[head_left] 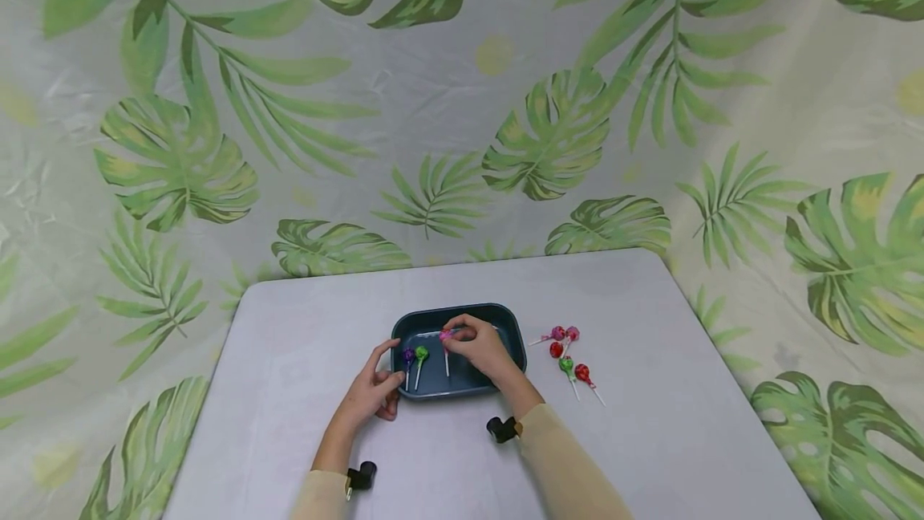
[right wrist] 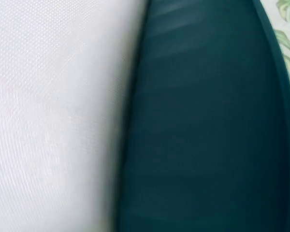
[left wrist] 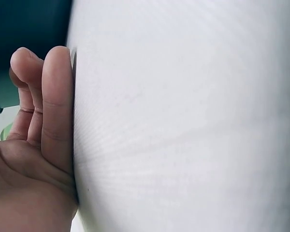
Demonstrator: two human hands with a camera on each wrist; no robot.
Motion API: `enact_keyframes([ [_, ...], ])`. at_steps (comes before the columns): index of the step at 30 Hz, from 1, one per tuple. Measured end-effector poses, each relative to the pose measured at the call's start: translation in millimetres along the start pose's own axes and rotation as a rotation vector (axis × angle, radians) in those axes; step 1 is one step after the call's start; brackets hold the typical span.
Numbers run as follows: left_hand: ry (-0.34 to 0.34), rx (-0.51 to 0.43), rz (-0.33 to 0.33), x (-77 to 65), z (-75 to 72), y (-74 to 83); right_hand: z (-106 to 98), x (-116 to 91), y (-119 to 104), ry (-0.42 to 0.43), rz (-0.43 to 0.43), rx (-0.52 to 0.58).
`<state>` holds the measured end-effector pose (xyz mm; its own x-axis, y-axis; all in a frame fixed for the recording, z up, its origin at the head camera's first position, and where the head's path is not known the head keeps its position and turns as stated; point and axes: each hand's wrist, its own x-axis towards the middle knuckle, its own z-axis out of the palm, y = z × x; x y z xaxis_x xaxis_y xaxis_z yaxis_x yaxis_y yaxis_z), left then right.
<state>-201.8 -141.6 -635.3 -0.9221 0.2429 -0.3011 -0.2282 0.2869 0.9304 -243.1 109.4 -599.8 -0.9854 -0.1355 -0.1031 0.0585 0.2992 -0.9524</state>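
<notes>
In the head view, my right hand [head_left: 482,347] is over the dark blue tray [head_left: 462,393] and pinches a pink lollipop [head_left: 446,336] by its candy end, the white stick pointing toward me. A purple lollipop [head_left: 408,355] and a green lollipop [head_left: 421,353] lie side by side at the tray's left end. My left hand [head_left: 370,396] holds that end, index finger and thumb at the rim. The left wrist view has the other fingers [left wrist: 57,106] bent beside the tray wall, low at the white table. Only the tray's outer side [right wrist: 208,121] fills the right wrist view.
Right of the tray, several lollipops lie loosely grouped on the white table [head_left: 650,424]: pink ones [head_left: 573,333], red ones [head_left: 582,372] and a green one [head_left: 566,363]. A leaf-patterned cloth [head_left: 433,103] hangs behind the table.
</notes>
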Motion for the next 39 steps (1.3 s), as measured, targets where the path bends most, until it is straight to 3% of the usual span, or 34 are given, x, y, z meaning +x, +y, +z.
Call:
enact_keyframes([
  [14,0.011,0.006,-0.026,1.9,-0.3,0.0,15.1,12.8,4.8,-0.051,0.053,-0.032],
  [28,0.014,0.012,-0.015,2.6,-0.8,-2.2,24.7,18.2,8.6,-0.092,0.083,-0.154],
  [39,0.013,0.001,-0.017,2.8,-0.5,-2.8,26.7,19.2,10.3,-0.116,0.106,-0.167],
])
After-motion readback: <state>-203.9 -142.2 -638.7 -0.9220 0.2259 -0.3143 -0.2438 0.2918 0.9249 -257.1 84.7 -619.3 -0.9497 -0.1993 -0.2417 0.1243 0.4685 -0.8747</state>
